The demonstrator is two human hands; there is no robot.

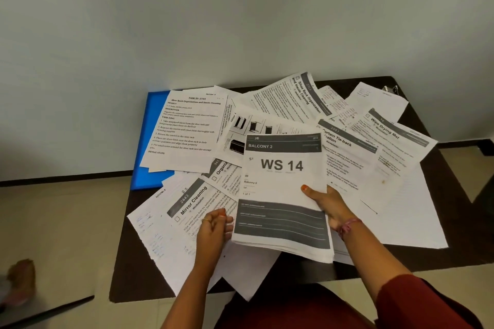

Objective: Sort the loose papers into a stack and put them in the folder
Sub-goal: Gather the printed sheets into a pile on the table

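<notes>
A stack of papers [283, 189] topped by a "WS 14 / Balcony 2" sheet is held above the middle of the dark table [417, 262]. My right hand [327, 204] grips its right edge, thumb on top. My left hand [213, 232] holds the stack's lower left edge with curled fingers. Loose printed sheets lie all around: "Mirror Cleaning" [192, 201] at the left, "Shoe Rack" pages [187, 128] behind, "Curtain Tie-back" [347, 157] and "Wipe Drying Mat" [387, 141] at the right. The blue folder [149, 141] lies at the table's back left, mostly under papers.
A pale wall stands right behind the table. Tiled floor shows on the left and front. A small metal object [390, 89] lies at the table's back right corner. Some sheets hang over the table's front left edge.
</notes>
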